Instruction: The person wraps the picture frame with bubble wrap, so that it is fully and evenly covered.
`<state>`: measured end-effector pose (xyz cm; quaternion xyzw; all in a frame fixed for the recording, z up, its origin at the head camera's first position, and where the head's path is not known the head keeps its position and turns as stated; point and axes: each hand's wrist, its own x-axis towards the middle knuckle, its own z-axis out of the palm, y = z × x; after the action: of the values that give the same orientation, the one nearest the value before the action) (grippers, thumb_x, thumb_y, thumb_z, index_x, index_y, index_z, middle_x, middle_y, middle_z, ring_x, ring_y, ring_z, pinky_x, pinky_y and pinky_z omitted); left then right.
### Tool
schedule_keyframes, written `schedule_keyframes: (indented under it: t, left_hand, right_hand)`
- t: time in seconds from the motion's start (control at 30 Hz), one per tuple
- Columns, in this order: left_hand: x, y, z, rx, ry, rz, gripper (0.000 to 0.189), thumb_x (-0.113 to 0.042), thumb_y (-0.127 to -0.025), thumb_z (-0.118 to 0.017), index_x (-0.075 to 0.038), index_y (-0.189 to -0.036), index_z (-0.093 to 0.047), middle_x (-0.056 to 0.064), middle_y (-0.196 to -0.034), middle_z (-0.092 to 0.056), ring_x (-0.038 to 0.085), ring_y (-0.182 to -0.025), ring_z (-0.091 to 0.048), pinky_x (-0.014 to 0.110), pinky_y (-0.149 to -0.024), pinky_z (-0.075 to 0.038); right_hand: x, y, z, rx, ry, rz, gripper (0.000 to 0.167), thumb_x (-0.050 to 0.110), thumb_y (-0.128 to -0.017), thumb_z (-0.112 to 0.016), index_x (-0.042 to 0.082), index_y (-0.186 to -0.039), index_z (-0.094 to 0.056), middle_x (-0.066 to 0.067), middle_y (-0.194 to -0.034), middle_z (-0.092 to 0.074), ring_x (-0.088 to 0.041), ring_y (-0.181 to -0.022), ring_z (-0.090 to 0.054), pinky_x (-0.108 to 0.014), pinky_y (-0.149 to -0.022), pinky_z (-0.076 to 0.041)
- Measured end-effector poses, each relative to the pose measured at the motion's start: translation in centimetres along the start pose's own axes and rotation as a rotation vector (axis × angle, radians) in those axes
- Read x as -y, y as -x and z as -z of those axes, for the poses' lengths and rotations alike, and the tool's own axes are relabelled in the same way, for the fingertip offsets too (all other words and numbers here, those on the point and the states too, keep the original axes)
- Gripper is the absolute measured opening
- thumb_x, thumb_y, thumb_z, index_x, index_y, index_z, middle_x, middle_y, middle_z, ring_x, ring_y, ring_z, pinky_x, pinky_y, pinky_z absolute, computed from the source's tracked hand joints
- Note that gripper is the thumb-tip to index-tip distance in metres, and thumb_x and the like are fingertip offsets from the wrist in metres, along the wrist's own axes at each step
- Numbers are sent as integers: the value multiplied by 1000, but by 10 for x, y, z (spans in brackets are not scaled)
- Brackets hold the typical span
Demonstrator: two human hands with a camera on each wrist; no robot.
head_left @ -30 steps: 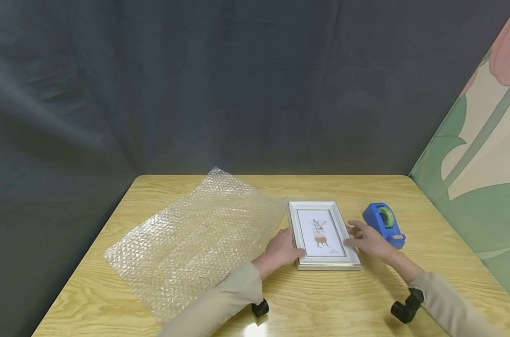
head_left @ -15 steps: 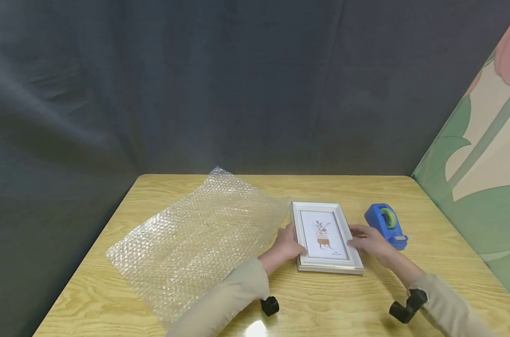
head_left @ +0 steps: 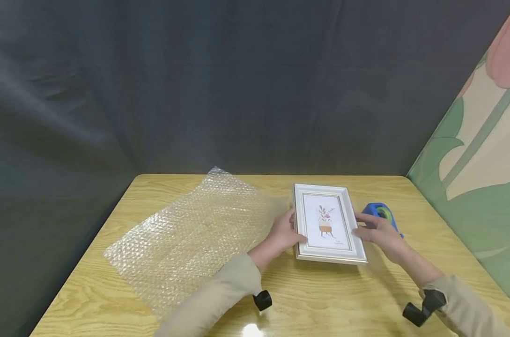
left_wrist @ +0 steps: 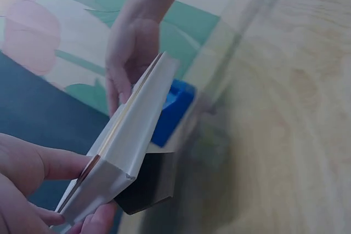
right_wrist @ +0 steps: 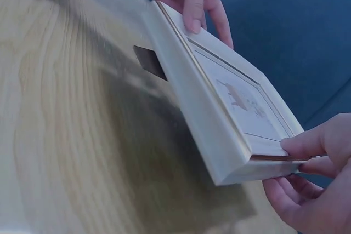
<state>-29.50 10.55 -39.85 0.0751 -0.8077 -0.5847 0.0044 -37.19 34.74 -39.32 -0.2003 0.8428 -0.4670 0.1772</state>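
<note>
A white picture frame [head_left: 327, 255] with a flower-pot print is held raised off the table, face up. My left hand [head_left: 281, 234] grips its left side, thumb on the front and fingers beneath. On the opposite side my right hand [head_left: 379, 234] pinches the edge in the same way. Both wrist views show a dark stand flap [left_wrist: 151, 184] sticking out from the frame's back. A sheet of bubble wrap [head_left: 195, 234] lies flat to the left of the frame. Just behind my right hand stands a blue tape dispenser [head_left: 374, 208], partly hidden by that hand.
The wooden table [head_left: 322, 299] ends at a dark curtain [head_left: 255, 84] at the back and left. A wall with a painted flower pattern [head_left: 482, 187] borders the right side. A black wrist camera mount [head_left: 425, 306] hangs under my right sleeve.
Both hands have tightened on the picture frame and lifted it from the table, moving it slightly up and right. The bubble wrap has stayed in place.
</note>
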Motion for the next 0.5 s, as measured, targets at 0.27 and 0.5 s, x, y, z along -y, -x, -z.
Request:
schedule_keyframes:
  t: [0.27, 0.5]
  left_hand:
    - [-14, 6, 47, 1, -22, -20, 83, 7, -65, -72, -11, -138, -37, 15, -115, -47, 20, -81, -60, 27, -66, -53]
    - [-19, 12, 81, -80, -48, -13, 83, 7, -64, -71, -4, -138, -35, 21, -117, -48, 32, -94, -58, 34, -75, -53]
  right_hand:
    - [40, -13, -14, -7, -68, 34, 66, 19, -87, -61, -5, -139, -29, -27, -133, -42, -34, -114, -48, -24, -85, -46]
    - [71, -28, -33, -41, -153, 47, 62, 21, -87, -62, 2, -139, -34, -24, -131, -45, -24, -111, -52, -20, -83, -47]
